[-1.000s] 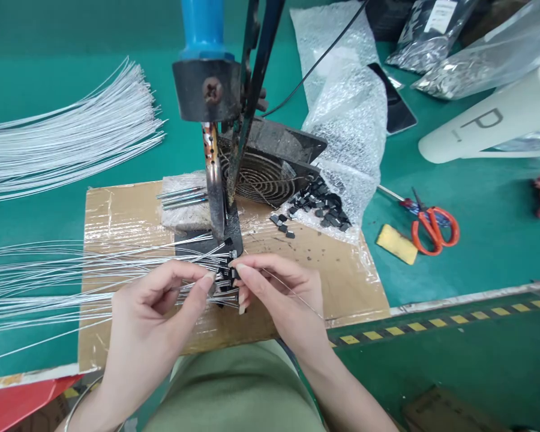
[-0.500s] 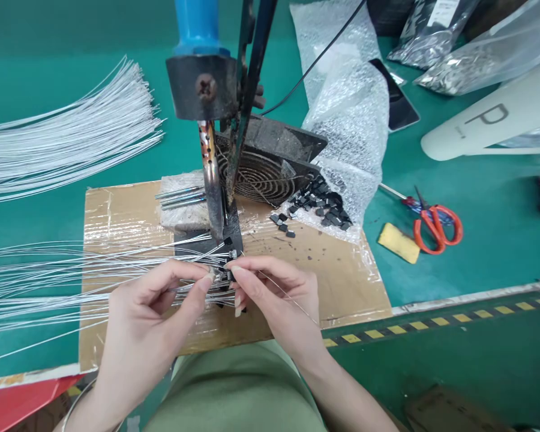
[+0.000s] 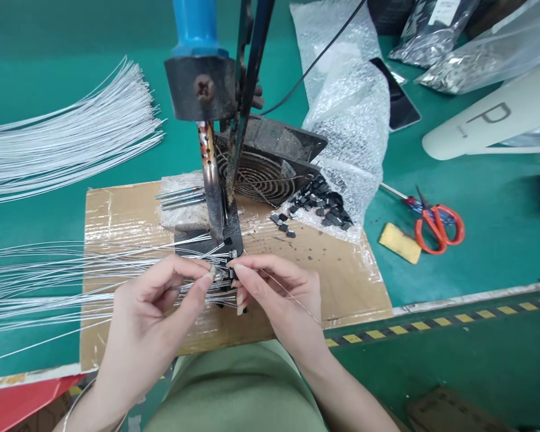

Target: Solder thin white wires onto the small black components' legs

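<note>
Thumb and forefinger of my left hand (image 3: 155,312) are pinched at the ends of the thin white wires (image 3: 139,262); what exactly they grip is too small to tell. My right hand (image 3: 281,294) is closed on a small black connector (image 3: 231,273), and a thin strand of solder wire (image 3: 288,292) runs back across its palm. Both sets of fingertips nearly meet over a dark metal block (image 3: 234,231). Just above them hangs the tip of a soldering iron (image 3: 212,198) with a blue handle (image 3: 195,27).
Cardboard (image 3: 342,282) lies beneath the work. Behind stands a dusty fan (image 3: 263,177), with loose black connectors (image 3: 324,204) on bubble wrap (image 3: 348,126). Red-handled scissors (image 3: 438,229) and a yellow sponge (image 3: 400,242) are at the right. A white wire bundle (image 3: 72,141) lies at the back left.
My right fingertips have shifted very slightly to the right. My left hand is almost unmoved, and both hands remain closed.
</note>
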{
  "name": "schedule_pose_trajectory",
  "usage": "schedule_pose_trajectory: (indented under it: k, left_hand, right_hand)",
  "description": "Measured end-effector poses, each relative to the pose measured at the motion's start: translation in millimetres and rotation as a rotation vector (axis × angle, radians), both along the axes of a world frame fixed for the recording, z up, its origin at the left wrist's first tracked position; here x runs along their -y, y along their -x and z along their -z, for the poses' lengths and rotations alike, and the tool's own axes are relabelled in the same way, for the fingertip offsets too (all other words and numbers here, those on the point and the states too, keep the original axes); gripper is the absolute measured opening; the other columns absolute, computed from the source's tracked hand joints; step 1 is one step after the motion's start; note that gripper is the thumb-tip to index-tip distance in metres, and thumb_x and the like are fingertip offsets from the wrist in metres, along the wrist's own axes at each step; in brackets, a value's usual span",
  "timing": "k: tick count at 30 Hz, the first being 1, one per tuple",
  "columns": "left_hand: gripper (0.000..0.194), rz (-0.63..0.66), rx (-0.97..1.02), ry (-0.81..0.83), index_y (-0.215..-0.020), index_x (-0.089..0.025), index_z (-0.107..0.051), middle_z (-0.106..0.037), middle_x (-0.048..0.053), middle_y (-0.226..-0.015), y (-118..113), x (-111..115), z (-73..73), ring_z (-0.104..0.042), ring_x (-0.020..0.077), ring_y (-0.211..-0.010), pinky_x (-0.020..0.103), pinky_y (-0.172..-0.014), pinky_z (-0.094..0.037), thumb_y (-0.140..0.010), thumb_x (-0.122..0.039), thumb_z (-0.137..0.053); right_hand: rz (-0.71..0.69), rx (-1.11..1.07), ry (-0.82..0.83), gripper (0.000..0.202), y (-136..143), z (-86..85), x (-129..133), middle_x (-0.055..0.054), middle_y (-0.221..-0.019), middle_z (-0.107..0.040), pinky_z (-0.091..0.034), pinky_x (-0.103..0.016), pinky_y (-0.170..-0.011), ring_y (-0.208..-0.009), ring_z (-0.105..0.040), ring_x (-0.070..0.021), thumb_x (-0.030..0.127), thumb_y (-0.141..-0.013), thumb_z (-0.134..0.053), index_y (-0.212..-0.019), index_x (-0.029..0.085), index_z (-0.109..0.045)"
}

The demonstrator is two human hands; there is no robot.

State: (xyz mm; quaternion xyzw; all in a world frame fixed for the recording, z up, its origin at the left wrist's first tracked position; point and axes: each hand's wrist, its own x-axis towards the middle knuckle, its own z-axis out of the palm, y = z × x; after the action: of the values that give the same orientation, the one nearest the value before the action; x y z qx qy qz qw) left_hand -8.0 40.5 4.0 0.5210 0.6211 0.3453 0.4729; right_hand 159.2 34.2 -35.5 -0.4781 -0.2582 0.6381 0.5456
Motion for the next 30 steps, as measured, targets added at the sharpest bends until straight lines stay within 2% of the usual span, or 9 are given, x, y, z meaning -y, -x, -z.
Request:
schedule_pose_trajectory:
  k: [7, 20, 30]
  left_hand:
    - [0.012, 0.024, 0.091, 0.056, -0.088, -0.026, -0.080, -0.080, -0.004, -0.089, -3.8, -3.6, -4.1, -0.072, 0.0102, -0.080, 0.014, -0.076, -0.056, -0.092, -0.016, -0.075]
    - [0.013, 0.040, 0.096, 0.075, -0.085, -0.026, -0.080, -0.081, -0.004, -0.093, -3.1, -4.5, -4.2, -0.073, 0.0095, -0.081, 0.013, -0.074, -0.055, -0.090, -0.016, -0.076]
    - [0.014, 0.006, 0.130, 0.091, -0.080, -0.026, -0.081, -0.081, -0.003, -0.089, -6.2, -5.6, -6.5, -0.072, 0.0099, -0.079, 0.014, -0.073, -0.056, -0.086, -0.014, -0.077]
  right_hand:
    - [-0.030, -0.020, 0.003, 0.003, 1.5, 0.4, -0.8, 0.002, -0.064, -0.075, -0.061, -0.017, -0.050, -0.051, -0.065, -0.0084, 0.025, -0.086, -0.085, -0.087, 0.026, -0.087]
    - [-0.099, -0.086, 0.027, 0.007, -0.1, -1.2, -1.4, 0.002, -0.065, -0.076, -0.061, -0.013, -0.051, -0.050, -0.065, -0.0058, 0.025, -0.085, -0.086, -0.090, 0.030, -0.089]
    - [-0.092, -0.091, 0.053, 0.006, -0.2, 0.8, -1.4, 0.002, -0.064, -0.076, -0.061, -0.015, -0.050, -0.048, -0.065, -0.0067, 0.024, -0.085, -0.086, -0.088, 0.029, -0.089]
